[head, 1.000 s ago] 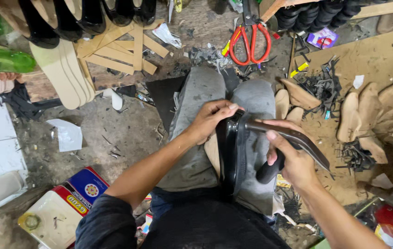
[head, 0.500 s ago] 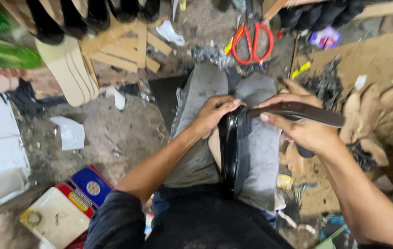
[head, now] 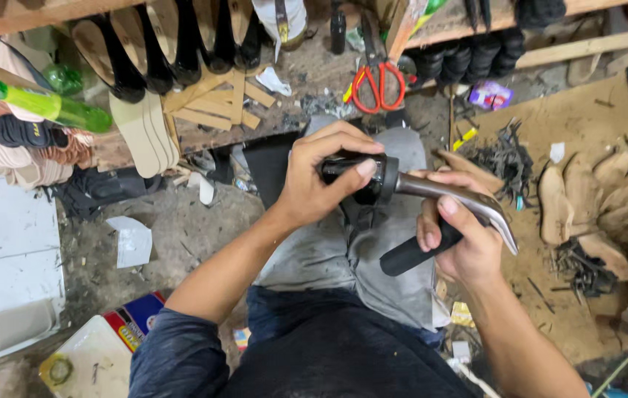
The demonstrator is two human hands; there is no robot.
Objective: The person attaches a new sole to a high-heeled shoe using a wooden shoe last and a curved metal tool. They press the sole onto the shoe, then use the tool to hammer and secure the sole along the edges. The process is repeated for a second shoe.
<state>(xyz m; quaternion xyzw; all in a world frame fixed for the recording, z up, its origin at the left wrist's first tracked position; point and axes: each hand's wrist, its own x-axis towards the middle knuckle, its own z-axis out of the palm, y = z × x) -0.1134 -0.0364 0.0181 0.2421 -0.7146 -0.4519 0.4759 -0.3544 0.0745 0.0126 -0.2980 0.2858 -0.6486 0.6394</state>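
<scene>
Left grip point(head: 321, 180) clamps black shoe upper point(head: 354, 173); right grip point(head: 458, 236) closed around black-handled curved metal tool point(head: 450, 193). Shaping under way, unfinished.

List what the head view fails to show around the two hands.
- Black shoe piece: mostly hidden under left hand.
- Black tool handle: middle covered by right hand's grip.
- Red-handled scissors: blade tips lost among shelf clutter.
- Blue-and-red carton: partly behind the left sleeve.
</scene>
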